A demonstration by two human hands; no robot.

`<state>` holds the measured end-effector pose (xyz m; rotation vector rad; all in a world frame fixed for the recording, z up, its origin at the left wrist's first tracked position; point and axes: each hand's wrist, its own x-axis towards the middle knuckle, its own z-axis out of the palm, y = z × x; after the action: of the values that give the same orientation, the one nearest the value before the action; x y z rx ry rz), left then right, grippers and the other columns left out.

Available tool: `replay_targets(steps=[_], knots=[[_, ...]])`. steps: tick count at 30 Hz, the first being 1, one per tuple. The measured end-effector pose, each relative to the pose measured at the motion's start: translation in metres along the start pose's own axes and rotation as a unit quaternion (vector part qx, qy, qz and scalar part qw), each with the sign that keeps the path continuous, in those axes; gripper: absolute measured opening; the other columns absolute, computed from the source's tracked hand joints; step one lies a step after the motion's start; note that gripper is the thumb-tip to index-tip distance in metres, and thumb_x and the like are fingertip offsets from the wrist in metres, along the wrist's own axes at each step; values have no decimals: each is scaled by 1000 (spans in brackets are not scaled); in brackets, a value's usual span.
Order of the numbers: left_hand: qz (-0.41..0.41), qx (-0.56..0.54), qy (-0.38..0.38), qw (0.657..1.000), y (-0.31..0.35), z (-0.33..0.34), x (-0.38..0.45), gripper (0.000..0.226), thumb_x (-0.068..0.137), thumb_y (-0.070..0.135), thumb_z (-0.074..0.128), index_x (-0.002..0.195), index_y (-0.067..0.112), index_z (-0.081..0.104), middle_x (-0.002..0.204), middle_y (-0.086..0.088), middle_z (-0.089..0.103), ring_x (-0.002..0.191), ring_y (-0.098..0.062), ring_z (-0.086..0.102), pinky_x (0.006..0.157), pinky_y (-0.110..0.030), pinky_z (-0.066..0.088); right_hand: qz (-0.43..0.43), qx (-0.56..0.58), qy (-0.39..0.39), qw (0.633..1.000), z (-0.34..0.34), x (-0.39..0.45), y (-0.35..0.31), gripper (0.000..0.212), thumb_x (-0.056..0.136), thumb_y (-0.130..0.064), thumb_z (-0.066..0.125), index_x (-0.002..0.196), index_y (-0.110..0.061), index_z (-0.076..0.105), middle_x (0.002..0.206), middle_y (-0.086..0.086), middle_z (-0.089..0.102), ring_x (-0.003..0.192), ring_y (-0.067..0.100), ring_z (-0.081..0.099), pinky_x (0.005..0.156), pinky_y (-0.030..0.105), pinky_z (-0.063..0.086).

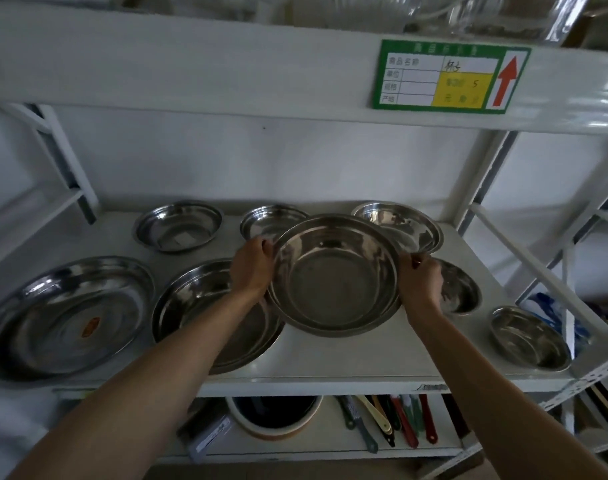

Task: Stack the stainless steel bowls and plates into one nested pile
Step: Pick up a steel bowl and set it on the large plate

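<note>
Bowl [333, 275] tilted, its rims held in my left hand [252, 268] and right hand [421, 280], both grips curled; it hides part of far bowls, my forearm covers near plate [191, 299].

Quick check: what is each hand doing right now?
Left hand: grips the left rim of the raised steel bowl.
Right hand: grips its right rim.

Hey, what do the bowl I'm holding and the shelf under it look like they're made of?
The held bowl, gripped at its rim by the left hand and right hand, looks like polished stainless steel: silvery, with mirror-like reflections and faint concentric rings. The shelf seems to be painted metal: white, smooth, thin-edged, with a chipped spot on its front lip; the core material is uncertain.
</note>
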<state>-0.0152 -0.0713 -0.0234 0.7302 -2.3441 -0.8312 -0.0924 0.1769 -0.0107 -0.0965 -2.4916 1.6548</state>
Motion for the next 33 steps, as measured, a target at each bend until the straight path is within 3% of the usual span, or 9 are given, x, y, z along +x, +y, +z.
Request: replay_targets(steps=[3,6,8,11,14,16,19,25,33], knots=[[-20,-9,24,999,-19,-22,7,33,98,26,40,91,5,65,93,-18,69,86,-33,65,69,-33,42,-23,-2,-18,1000,23,-3,-13,31,85,-42,50,85,-15,65,79,14,70,76,38,66,76,57,57],[-47,-16,43,998,-38,-47,12,34,95,26,42,89,4,66,92,-19,69,85,-35,64,69,-34,44,-29,7,-49,998,46,-8,-27,32,87,-42,50,86,-13,65,78,10,65,73,32,61,79,56,56],[-49,-25,59,997,-51,-64,13,35,93,29,43,91,5,67,96,-19,70,89,-35,65,72,-36,47,-27,11,-69,997,61,-15,-37,26,91,-35,52,81,-13,63,74,5,60,71,25,56,78,51,54],[-64,-10,93,994,-71,-89,8,30,95,25,47,98,5,70,102,-19,71,95,-35,65,70,-30,40,-38,16,-101,994,89,-26,-45,26,94,-29,52,73,-14,59,65,1,55,64,21,52,69,45,51],[-89,8,113,990,-94,-108,2,30,95,26,48,93,5,70,88,-14,70,82,-30,65,67,-30,39,-46,12,-132,990,114,-38,-50,26,96,-27,51,73,-15,54,63,-2,50,62,18,48,61,31,42],[-103,8,112,988,-107,-117,-3,28,95,24,49,86,5,67,80,-6,63,73,-21,56,66,-29,36,-48,0,-152,987,129,-46,-51,23,96,-27,51,85,-10,60,72,2,58,70,22,56,65,35,48],[-101,4,121,988,-124,-128,-12,29,92,20,53,68,4,56,68,-6,56,66,-23,53,62,-29,32,-47,-9,-174,984,149,-56,-48,22,94,-29,52,90,-10,64,78,4,65,77,26,64,72,40,53],[-104,-1,102,989,-140,-133,-30,28,91,21,57,78,-2,67,71,-6,62,65,-21,56,59,-28,38,-71,-65,-189,977,168,-65,-31,22,92,-31,53,96,-12,64,89,8,69,86,28,65,76,40,54],[-131,35,74,988,-153,-126,-44,23,89,25,61,77,5,66,69,-5,63,65,-19,58,54,-26,39,-84,-113,-187,972,175,-67,-19,22,92,-33,58,92,-11,62,87,6,65,82,26,61,66,32,44]])
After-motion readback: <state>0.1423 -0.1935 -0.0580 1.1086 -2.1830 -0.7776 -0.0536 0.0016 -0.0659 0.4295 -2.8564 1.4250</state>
